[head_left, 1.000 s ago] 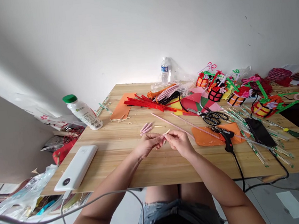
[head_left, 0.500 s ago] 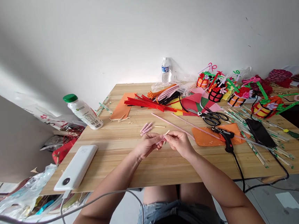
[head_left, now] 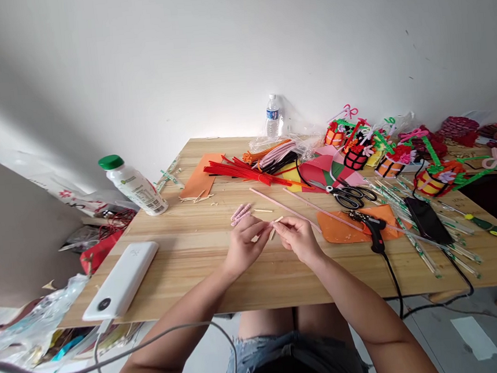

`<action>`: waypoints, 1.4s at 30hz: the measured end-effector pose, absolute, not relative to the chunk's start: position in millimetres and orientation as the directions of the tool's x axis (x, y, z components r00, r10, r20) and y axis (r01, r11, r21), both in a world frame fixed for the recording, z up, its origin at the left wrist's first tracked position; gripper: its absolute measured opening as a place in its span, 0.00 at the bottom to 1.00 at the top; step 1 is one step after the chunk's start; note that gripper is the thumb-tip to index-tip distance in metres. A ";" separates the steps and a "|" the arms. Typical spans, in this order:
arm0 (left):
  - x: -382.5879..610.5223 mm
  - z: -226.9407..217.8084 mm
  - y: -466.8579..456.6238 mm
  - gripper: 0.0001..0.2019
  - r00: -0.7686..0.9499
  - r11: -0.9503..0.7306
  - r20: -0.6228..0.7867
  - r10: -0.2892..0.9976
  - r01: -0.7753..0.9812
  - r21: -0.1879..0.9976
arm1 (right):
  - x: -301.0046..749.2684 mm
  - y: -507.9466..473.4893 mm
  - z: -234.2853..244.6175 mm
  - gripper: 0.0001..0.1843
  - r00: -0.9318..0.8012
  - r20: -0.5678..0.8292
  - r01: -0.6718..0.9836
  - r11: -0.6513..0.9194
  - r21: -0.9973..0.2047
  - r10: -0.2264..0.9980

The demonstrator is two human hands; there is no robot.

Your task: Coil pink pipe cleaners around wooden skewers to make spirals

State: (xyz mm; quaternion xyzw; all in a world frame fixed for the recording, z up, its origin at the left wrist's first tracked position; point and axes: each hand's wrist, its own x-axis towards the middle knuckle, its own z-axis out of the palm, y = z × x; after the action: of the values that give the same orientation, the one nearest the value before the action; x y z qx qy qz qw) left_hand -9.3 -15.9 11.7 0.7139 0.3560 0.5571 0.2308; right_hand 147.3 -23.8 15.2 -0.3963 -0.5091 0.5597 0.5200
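Note:
My left hand point(head_left: 247, 242) and my right hand point(head_left: 297, 237) meet above the table, fingertips nearly touching. A short pale wooden stick point(head_left: 279, 219) pokes out of my right thumb and fingers, which are closed on it. My left thumb and forefinger pinch at its other end, where a bit of pink pipe cleaner shows; most of it is hidden by the fingers. Just beyond my left hand lie several sticks wrapped in pink pipe cleaner point(head_left: 240, 213). Beside them is a bare stick point(head_left: 263, 211). Two long pink pipe cleaners point(head_left: 283, 208) stretch out beyond my right hand.
To the right are a glue gun point(head_left: 376, 230) on an orange sheet, black scissors point(head_left: 353, 194), a phone point(head_left: 428, 221) and a screwdriver point(head_left: 487, 225). Red pipe cleaners point(head_left: 247, 171) and decorated baskets point(head_left: 437, 180) stand behind. Left are a bottle point(head_left: 135, 187) and white power bank point(head_left: 121, 282).
My left hand has turned, its knuckles now higher and its fingers straighter near the stick. My right hand still pinches the stick in nearly the same place. The view has shifted slightly.

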 end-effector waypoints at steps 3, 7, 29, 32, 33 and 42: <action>-11.8 15.4 -14.7 0.17 0.259 -0.260 0.254 0.932 -0.013 0.966 | 148.2 -23.5 16.5 0.15 -0.168 0.083 -0.203 0.048 -0.978 0.982; -13.0 21.9 -14.8 0.23 0.630 0.420 -0.194 0.752 -0.231 0.877 | 149.1 -24.6 19.6 0.16 -0.204 0.090 -0.175 0.054 -0.983 0.975; -14.6 19.5 -12.5 0.18 0.605 0.419 -0.182 0.775 -0.277 0.864 | 149.2 -23.1 20.1 0.15 -0.177 0.058 -0.156 0.030 -0.987 0.983; -14.7 15.7 -10.5 0.15 0.445 0.197 -0.099 0.890 -0.179 0.964 | 148.8 -22.8 20.1 0.15 -0.172 0.070 -0.125 0.049 -0.991 0.983; -14.6 14.8 -10.0 0.16 0.395 0.107 -0.054 0.917 -0.114 0.988 | 148.7 -22.5 20.1 0.15 -0.165 0.066 -0.116 0.047 -0.992 0.984; -14.1 17.9 -11.5 0.22 0.582 0.309 -0.152 0.798 -0.180 0.934 | 149.2 -21.4 18.5 0.15 -0.185 0.036 -0.112 0.015 -0.994 0.982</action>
State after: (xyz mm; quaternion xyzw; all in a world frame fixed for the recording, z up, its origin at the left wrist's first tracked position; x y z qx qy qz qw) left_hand -14.1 -11.5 17.9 0.4871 0.3174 0.3287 0.7443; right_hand 149.2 -21.4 18.5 -0.4160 -0.5226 0.5650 0.4843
